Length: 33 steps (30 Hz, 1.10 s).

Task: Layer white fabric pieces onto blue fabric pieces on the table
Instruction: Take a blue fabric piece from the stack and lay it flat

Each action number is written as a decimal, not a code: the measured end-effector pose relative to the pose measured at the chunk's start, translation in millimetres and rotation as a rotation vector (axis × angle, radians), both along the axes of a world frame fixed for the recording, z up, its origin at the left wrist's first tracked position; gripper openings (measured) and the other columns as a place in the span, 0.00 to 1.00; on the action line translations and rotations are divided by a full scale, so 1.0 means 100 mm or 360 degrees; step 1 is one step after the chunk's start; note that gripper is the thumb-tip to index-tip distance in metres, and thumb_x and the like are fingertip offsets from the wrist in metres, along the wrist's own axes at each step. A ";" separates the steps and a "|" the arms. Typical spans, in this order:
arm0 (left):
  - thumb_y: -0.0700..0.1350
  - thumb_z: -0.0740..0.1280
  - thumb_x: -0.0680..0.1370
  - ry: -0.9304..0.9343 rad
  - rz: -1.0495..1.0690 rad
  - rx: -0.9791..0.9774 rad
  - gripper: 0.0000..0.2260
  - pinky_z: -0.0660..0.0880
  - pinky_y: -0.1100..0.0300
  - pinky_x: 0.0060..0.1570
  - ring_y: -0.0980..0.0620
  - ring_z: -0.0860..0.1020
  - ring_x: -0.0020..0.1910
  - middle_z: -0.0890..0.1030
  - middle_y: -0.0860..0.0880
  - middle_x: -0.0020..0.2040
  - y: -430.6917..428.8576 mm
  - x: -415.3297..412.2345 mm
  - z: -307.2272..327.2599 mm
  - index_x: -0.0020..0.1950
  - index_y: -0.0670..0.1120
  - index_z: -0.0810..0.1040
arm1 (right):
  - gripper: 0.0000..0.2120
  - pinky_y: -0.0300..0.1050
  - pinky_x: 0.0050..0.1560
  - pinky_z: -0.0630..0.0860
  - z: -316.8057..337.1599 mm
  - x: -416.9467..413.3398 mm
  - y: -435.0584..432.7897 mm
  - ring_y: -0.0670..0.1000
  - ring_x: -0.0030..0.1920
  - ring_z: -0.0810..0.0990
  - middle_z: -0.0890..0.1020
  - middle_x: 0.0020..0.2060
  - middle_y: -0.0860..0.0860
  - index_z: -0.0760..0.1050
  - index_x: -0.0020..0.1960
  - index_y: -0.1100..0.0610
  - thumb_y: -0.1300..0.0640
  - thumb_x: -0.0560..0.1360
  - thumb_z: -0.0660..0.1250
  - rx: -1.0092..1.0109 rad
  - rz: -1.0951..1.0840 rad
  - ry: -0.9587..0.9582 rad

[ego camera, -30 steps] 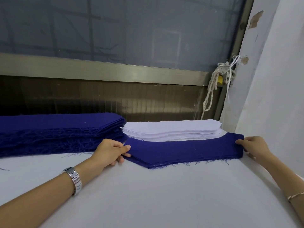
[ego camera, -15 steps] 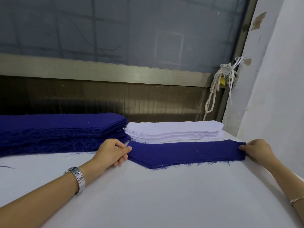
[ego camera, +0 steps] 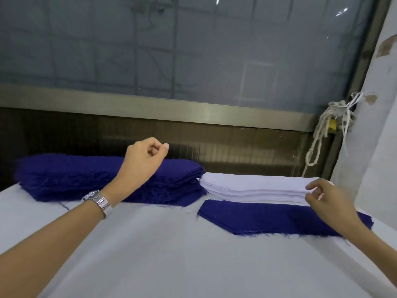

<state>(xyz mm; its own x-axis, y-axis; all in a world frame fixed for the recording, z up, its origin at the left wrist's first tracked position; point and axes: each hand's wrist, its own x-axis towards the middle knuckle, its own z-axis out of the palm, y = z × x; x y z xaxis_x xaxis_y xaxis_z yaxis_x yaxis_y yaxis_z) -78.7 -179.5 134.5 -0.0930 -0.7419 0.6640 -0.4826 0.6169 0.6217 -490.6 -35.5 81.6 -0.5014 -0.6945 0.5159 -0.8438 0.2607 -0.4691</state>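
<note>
A single blue fabric piece (ego camera: 277, 218) lies flat on the white table (ego camera: 171, 259), just in front of a stack of white fabric pieces (ego camera: 251, 186). Left of that sits a thick stack of blue pieces (ego camera: 71, 179) with frayed edges. My left hand (ego camera: 144, 160) hovers above the blue stack's right part, fingers loosely curled, holding nothing. My right hand (ego camera: 326, 198) is at the right end of the white stack. Its forefinger is over the top layer and its thumb is against the stack's side, the two apart.
A dark panel and a metal window ledge (ego camera: 193, 110) run behind the stacks. A knotted white rope (ego camera: 322, 134) hangs at the back right corner. A white wall (ego camera: 378, 147) closes the right side.
Both hands have let go of the single blue piece, which stays flat. My left hand rose above the blue stack. My right hand moved up to the white stack's right end.
</note>
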 end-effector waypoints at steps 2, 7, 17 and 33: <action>0.51 0.65 0.81 -0.0247 0.0204 0.0019 0.09 0.72 0.61 0.38 0.54 0.77 0.38 0.79 0.51 0.37 -0.16 0.28 0.07 0.45 0.48 0.79 | 0.05 0.40 0.36 0.71 0.03 0.26 -0.18 0.44 0.37 0.77 0.78 0.36 0.43 0.76 0.51 0.52 0.59 0.77 0.70 0.0047 0.0135 0.0025; 0.46 0.65 0.81 -0.0654 0.0655 0.0064 0.07 0.76 0.53 0.43 0.50 0.78 0.46 0.81 0.49 0.48 -0.41 0.99 0.09 0.56 0.47 0.81 | 0.03 0.37 0.38 0.73 0.17 1.02 -0.65 0.44 0.38 0.78 0.80 0.39 0.43 0.78 0.48 0.49 0.56 0.78 0.69 0.0118 0.0411 0.0035; 0.46 0.63 0.82 -0.0946 0.1180 0.0197 0.10 0.74 0.48 0.53 0.41 0.78 0.53 0.82 0.43 0.54 -0.58 1.96 -0.02 0.58 0.47 0.82 | 0.10 0.44 0.44 0.73 0.37 2.22 -1.42 0.54 0.50 0.80 0.81 0.52 0.53 0.83 0.54 0.53 0.54 0.81 0.64 0.0067 0.0625 0.0094; 0.49 0.66 0.81 -0.0714 0.1097 0.0445 0.10 0.76 0.50 0.49 0.47 0.79 0.50 0.82 0.47 0.52 -0.71 2.23 -0.12 0.58 0.49 0.82 | 0.13 0.53 0.50 0.79 0.31 2.44 -1.78 0.59 0.54 0.79 0.82 0.50 0.56 0.85 0.48 0.58 0.50 0.80 0.68 0.0149 0.0343 0.0199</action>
